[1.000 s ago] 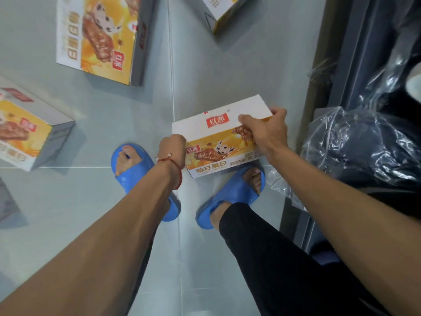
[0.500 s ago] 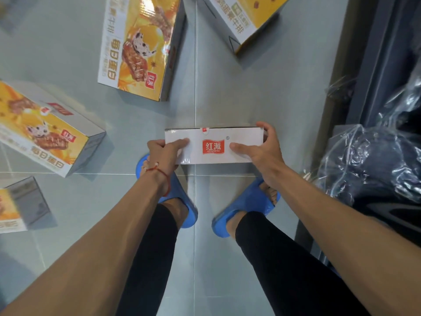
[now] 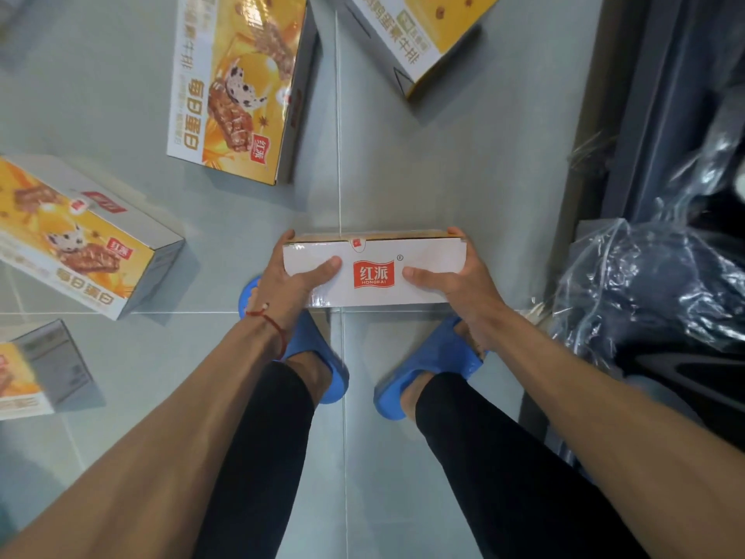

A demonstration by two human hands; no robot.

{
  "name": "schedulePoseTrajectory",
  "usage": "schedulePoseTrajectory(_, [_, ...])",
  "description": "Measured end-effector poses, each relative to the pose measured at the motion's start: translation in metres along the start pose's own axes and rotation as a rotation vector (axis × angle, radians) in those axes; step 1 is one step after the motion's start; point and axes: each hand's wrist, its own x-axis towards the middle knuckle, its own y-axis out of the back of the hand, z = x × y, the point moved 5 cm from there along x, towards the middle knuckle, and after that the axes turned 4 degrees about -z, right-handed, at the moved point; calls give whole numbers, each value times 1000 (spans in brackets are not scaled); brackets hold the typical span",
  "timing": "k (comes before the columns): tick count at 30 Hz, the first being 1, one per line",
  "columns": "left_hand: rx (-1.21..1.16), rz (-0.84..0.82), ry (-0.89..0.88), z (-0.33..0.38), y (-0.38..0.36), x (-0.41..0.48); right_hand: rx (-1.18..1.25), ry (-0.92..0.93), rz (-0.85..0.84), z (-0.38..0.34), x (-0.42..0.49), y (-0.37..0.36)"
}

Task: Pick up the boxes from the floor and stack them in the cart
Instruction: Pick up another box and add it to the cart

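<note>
White box between both hands, left hand and right hand gripping its ends

A stockroom or shop back area, likely: identical retail snack cartons lie scattered on grey tiled floor, plastic-wrapped goods at right.

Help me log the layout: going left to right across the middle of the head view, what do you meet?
Box lying on the floor → left hand → held box → right hand → clear plastic wrap over dark items.
</note>
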Motion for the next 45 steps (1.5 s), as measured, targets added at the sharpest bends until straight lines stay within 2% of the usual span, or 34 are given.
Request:
schedulePoseTrajectory(6, [-11, 9, -74, 52, 5, -83, 54, 27, -10, -49, -84, -2])
schedulePoseTrajectory(16, [58, 38, -166, 154, 26, -260, 197, 122, 89, -151, -264, -11])
schedulePoseTrajectory(25, [299, 10, -347, 228, 45, -427, 345, 204, 147, -203, -429, -25])
schedulePoseTrajectory(31, [393, -53, -418, 256, 61, -494, 449, 293, 248, -216, -506, -44])
schedulePoseTrajectory(38, [533, -200, -497, 279, 80, -536, 619, 376, 407, -209, -567, -82])
schedulePoseTrajectory(45, [668, -295, -440, 277, 79, -570, 847, 356, 544, -164, -619, -123])
